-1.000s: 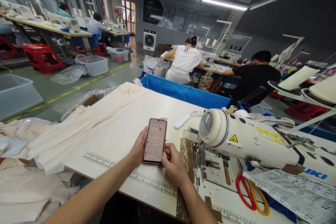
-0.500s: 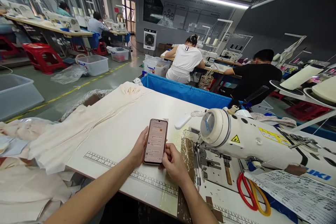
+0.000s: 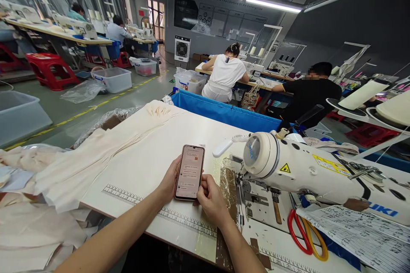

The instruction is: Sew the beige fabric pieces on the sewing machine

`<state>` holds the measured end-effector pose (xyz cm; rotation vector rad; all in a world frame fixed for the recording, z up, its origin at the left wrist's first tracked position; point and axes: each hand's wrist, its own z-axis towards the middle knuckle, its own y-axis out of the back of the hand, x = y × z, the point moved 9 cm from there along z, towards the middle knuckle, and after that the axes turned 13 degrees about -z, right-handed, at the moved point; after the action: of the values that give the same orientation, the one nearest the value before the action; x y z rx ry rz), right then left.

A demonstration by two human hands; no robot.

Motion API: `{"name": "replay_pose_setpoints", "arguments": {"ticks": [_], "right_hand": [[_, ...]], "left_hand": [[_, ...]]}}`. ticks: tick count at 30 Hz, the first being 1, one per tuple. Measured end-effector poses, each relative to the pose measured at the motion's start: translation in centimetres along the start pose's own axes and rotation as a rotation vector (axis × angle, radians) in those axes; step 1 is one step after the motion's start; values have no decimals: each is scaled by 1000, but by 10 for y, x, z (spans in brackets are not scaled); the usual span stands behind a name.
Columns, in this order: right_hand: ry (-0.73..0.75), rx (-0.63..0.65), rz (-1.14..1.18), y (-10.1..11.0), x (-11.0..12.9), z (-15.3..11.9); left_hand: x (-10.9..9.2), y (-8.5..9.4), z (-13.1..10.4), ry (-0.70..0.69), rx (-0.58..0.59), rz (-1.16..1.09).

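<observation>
Both hands hold the phone [image 3: 189, 172] upright over the tabletop [image 3: 144, 170]: left hand [image 3: 168, 183] clasps its left edge, right hand [image 3: 211, 199] grips the lower right; best to steady it there, thumb free, clear of the sewing machine [image 3: 307, 175]

I hold a phone [image 3: 189, 172] over the table [image 3: 141, 170], my left hand [image 3: 168, 183] gripping its left edge, my right hand [image 3: 211, 199] its lower right corner. A sewing machine [image 3: 307, 172] stands just right, scissors [image 3: 304, 234] beside it.
</observation>
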<state>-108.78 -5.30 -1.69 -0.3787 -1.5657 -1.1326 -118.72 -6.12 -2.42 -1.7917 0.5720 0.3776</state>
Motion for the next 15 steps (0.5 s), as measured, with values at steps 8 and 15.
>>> {"name": "replay_pose_setpoints", "arguments": {"ticks": [8, 15], "right_hand": [[10, -4, -10, -1, 0, 0], [15, -7, -13, -1, -1, 0]], "left_hand": [[1, 2, 3, -16, 21, -24], [4, 9, 5, -6, 14, -24]]}}
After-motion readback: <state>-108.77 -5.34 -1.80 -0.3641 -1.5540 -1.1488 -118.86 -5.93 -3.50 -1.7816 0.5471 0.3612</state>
